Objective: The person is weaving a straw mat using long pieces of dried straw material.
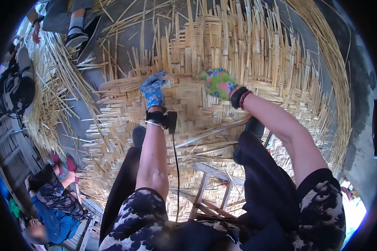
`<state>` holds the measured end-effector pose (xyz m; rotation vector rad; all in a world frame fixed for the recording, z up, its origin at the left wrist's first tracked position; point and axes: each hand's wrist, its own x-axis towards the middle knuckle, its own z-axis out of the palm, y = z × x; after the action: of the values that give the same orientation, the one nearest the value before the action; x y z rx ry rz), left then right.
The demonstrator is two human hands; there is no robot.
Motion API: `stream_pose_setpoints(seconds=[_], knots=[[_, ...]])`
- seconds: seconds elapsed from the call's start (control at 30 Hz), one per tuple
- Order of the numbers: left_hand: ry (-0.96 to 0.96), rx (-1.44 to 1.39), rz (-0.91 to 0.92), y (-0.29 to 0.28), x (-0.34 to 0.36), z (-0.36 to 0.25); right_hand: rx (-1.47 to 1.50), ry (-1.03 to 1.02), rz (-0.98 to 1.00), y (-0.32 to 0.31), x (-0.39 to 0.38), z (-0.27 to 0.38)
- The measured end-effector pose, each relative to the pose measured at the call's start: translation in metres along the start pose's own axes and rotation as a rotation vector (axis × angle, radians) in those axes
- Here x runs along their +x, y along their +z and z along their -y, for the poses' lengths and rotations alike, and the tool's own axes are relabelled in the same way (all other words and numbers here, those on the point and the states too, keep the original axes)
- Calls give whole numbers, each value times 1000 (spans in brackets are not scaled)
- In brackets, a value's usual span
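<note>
A broad mat [205,109] of split reed strips, woven in a zigzag pattern, lies before me with loose ends sticking out along its far side. My left hand [154,90], in a blue floral glove, is closed on a flat reed strip [180,76] that runs crosswise among the upright ends. At the right end of that strip, low over the mat, is my right hand [218,83] in a green floral glove. Its fingers look curled in but are slightly blurred, and what they hold cannot be made out.
A wooden stool frame [213,178] stands between my legs. Long reeds [322,31] curve along the right, and loose reeds [54,79] lie to the left. Another person [58,209] sits at lower left; a person's foot [76,38] shows at upper left. A black cable [175,167] hangs from my left wrist.
</note>
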<state>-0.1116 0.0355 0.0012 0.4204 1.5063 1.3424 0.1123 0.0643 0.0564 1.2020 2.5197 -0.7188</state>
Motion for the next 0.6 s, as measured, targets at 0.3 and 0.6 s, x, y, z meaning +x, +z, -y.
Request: stream_pose_setpoints(seconds=[0.3, 0.6], knots=[[-110, -143, 151, -29, 11, -33, 282, 298, -124, -4, 72, 61], [238, 872, 89, -8, 62, -19, 370, 293, -471, 19, 64, 47]])
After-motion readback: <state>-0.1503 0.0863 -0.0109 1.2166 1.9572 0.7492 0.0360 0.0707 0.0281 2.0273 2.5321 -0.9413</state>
